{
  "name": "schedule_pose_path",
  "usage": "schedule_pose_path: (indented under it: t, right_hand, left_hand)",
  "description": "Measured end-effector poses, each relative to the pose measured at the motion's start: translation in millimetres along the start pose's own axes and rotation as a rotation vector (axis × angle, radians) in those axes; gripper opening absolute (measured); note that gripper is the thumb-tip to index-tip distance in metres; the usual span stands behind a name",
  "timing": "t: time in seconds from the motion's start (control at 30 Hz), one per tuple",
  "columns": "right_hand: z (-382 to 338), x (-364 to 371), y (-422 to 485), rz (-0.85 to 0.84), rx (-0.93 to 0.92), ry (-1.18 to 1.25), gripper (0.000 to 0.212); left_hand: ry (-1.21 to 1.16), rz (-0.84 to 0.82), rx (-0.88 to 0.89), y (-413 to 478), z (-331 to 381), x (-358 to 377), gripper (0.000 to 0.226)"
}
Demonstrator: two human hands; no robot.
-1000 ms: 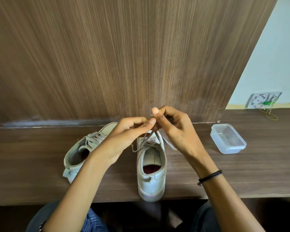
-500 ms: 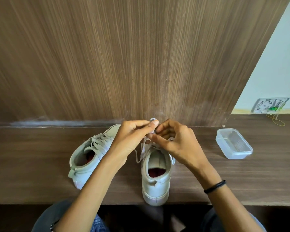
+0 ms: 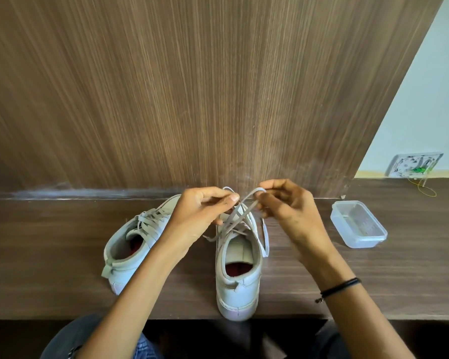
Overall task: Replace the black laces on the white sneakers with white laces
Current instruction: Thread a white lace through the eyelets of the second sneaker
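Two white sneakers stand on the brown wooden desk (image 3: 49, 242). The left sneaker (image 3: 130, 244) lies angled with its white lace threaded. The right sneaker (image 3: 237, 275) points away from me, heel at the desk's front edge. Above its tongue my left hand (image 3: 200, 216) pinches one loop of the white lace (image 3: 244, 206), and my right hand (image 3: 288, 208) pinches the other loop; the two loops cross between my hands. A loose lace end (image 3: 266, 239) hangs down the shoe's right side. No black lace is in view.
A clear plastic container (image 3: 358, 225) stands on the desk to the right. A wood-grain panel (image 3: 192, 86) rises right behind the shoes. At the far right sit a wall socket plate (image 3: 412, 164) and a thin yellow wire (image 3: 425, 190). My knees show below the desk edge.
My hands have drawn apart from each other, pulling the two lace loops out to either side above the right sneaker. The camera view has shifted slightly.
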State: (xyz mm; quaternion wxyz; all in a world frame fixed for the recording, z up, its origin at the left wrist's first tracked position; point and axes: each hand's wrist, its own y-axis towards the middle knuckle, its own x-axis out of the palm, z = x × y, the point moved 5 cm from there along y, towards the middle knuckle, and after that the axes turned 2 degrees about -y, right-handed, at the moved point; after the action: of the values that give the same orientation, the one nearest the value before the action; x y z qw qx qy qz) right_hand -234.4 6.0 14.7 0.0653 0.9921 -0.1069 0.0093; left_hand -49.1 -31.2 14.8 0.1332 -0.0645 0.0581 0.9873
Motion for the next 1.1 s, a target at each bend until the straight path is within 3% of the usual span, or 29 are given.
schedule_pose_path:
  t: [0.17, 0.33, 0.43, 0.57, 0.63, 0.73, 0.8, 0.93, 1.03, 1.1]
  right_hand:
    - [6, -32, 4, 0.149, 0.015, 0.060, 0.010]
    - [2, -64, 4, 0.359, 0.079, 0.192, 0.024]
    - [10, -77, 3, 0.446, 0.145, -0.024, 0.014]
    - [25, -63, 2, 0.192, 0.059, -0.743, 0.044]
    - [21, -49, 1, 0.067, -0.011, -0.886, 0.048]
    - [5, -19, -5, -0.252, -0.155, -0.753, 0.027]
    - [6, -2, -13, -0.428, -0.215, -0.762, 0.030]
    - [13, 17, -15, -0.407, -0.448, -0.858, 0.017]
    - [6, 13, -12, -0.366, -0.428, -0.758, 0.013]
    - [1, 9, -12, -0.349, -0.402, -0.707, 0.014]
  left_hand:
    - [0.686, -0.066, 0.175, 3, -10, -13, 0.006]
    - [0.921, -0.119, 0.277, 1, -15, -16, 0.030]
    - [0.964, -0.093, 0.316, 2, -16, -19, 0.048]
    - [1.048, -0.091, 0.291, 0, -18, -16, 0.048]
    - [1.070, -0.092, 0.270, 1, -20, -16, 0.043]
    - [1.056, -0.122, 0.260, 1, -21, -14, 0.046]
    - [1.004, -0.172, 0.267, 0, -22, -7, 0.044]
    - [0.870, -0.217, 0.308, 0, -23, 5, 0.041]
    - [0.761, -0.199, 0.360, 1, -21, 8, 0.026]
    - [0.622, -0.172, 0.345, 0, -15, 6, 0.028]
